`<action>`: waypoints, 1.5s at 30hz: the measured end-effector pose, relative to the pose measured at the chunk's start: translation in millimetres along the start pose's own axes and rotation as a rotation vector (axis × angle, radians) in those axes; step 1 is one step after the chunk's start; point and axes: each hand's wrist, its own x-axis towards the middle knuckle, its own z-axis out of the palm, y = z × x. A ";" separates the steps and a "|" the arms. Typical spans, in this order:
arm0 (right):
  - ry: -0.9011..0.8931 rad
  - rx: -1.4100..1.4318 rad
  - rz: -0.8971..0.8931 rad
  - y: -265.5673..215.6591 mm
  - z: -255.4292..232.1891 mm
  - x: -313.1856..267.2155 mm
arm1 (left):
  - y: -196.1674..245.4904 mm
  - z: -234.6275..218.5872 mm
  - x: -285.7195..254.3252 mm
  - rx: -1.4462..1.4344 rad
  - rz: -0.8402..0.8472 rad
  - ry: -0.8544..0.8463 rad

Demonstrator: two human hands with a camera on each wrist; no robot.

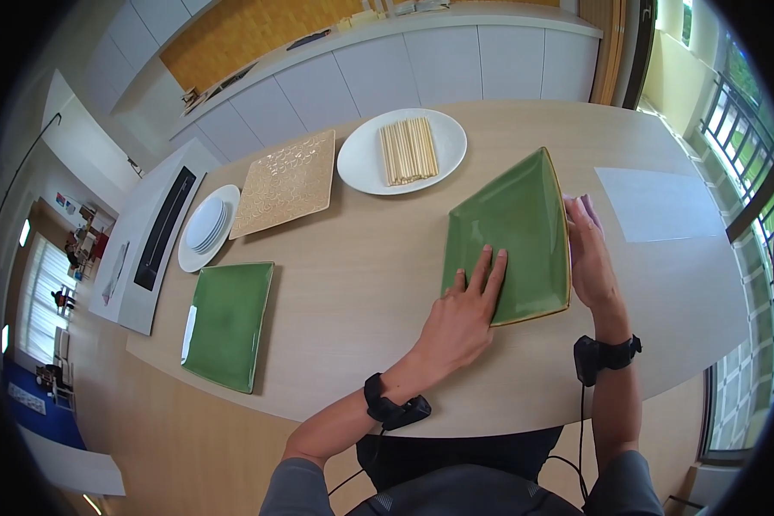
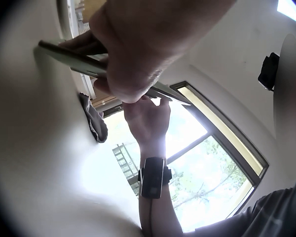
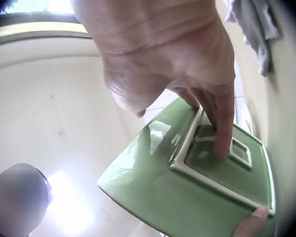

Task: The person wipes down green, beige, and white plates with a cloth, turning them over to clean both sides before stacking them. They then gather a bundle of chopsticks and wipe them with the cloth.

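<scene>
A square green plate (image 1: 529,215) is tilted up on the right side of the table, its glossy inner face toward the left. My left hand (image 1: 463,320) grips its lower edge, with fingers spread over the inner face and the thumb (image 3: 251,223) on the underside. Behind the plate is my right hand (image 1: 590,262); in the right wrist view its straight fingers touch the underside, by the raised foot ridge (image 3: 187,170). A grey and pink cloth (image 3: 254,32) lies just beyond the right hand, mostly hidden by it in the head view.
Another green plate (image 1: 225,331) lies at the left. Toward the back are a patterned beige square plate (image 1: 288,185), small stacked white plates (image 1: 206,225), and a white oval plate (image 1: 359,163) bearing pale sticks (image 1: 408,152). A whitish sheet (image 1: 662,206) lies at right.
</scene>
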 end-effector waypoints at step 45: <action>0.168 -0.436 0.219 35.8 -65.4 20.5 | -92.3 16.3 1.3 -1.006 -0.568 0.172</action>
